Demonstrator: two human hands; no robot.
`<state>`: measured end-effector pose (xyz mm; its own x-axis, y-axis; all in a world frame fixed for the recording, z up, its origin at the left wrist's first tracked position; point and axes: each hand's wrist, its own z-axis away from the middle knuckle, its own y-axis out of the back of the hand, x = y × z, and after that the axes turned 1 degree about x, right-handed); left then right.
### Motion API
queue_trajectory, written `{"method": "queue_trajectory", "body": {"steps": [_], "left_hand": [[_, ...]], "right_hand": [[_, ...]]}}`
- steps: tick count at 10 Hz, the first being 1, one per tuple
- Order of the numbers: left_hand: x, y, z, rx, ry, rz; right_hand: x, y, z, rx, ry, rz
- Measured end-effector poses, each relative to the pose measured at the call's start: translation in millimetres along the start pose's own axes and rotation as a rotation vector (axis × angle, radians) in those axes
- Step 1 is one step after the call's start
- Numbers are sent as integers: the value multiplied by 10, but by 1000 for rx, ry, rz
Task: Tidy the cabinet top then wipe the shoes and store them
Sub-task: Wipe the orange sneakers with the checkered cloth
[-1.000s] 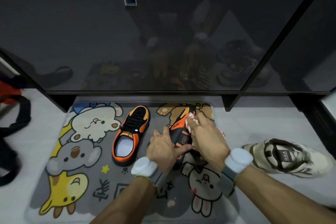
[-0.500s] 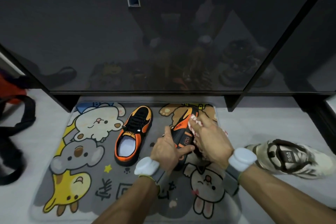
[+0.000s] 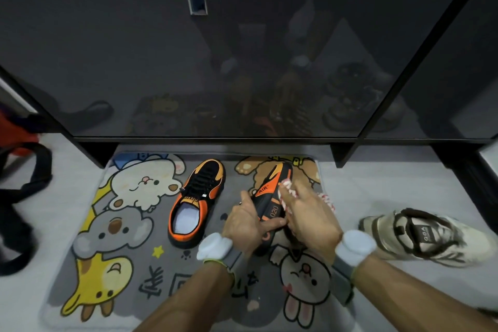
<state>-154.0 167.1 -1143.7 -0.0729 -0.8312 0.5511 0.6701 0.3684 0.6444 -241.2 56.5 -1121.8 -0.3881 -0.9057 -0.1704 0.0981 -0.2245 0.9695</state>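
A black and orange shoe (image 3: 272,191) lies tipped on its side on the cartoon mat, its sole side marked "AIR" and "020" facing up. My left hand (image 3: 249,222) grips its heel end, thumb across the sole. My right hand (image 3: 310,219) holds a red and white cloth (image 3: 287,187) pressed against the shoe's right side. The matching shoe (image 3: 195,203) stands upright on the mat to the left. A beige and white sneaker (image 3: 428,236) sits on the pale floor at the right.
The dark glossy cabinet front (image 3: 242,62) fills the upper view and reflects the shoes. The cartoon animal mat (image 3: 107,250) lies on the floor below it. Black bag straps (image 3: 24,197) and something red lie at the far left.
The view shifted slightly. My right hand with the cloth has slid a little along the shoe's side, while my left hand keeps its grip.
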Motion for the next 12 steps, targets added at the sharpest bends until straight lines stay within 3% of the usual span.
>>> {"method": "queue_trajectory", "body": {"steps": [2, 3, 4, 6, 7, 8, 10, 12], "left_hand": [[-34, 7, 3, 15, -2, 31], [-83, -2, 16, 12, -37, 135], [-175, 32, 21, 0, -73, 206], [-305, 94, -119, -20, -9, 486], [-296, 82, -100, -74, 64, 784], [-286, 45, -84, -95, 83, 898], [-240, 77, -1, -123, 58, 972], [-308, 198, 74, -153, 32, 1061]], "right_hand": [[58, -21, 38, 3, 146, -121], [156, 34, -95, 148, -12, -201], [58, 18, -63, 41, -34, -103], [-150, -222, 127, -17, 15, -113], [-121, -217, 207, -12, 66, -141], [86, -165, 99, 148, 76, -120], [42, -94, 210, 105, -36, -165], [-3, -46, 302, 105, 17, -301]]}}
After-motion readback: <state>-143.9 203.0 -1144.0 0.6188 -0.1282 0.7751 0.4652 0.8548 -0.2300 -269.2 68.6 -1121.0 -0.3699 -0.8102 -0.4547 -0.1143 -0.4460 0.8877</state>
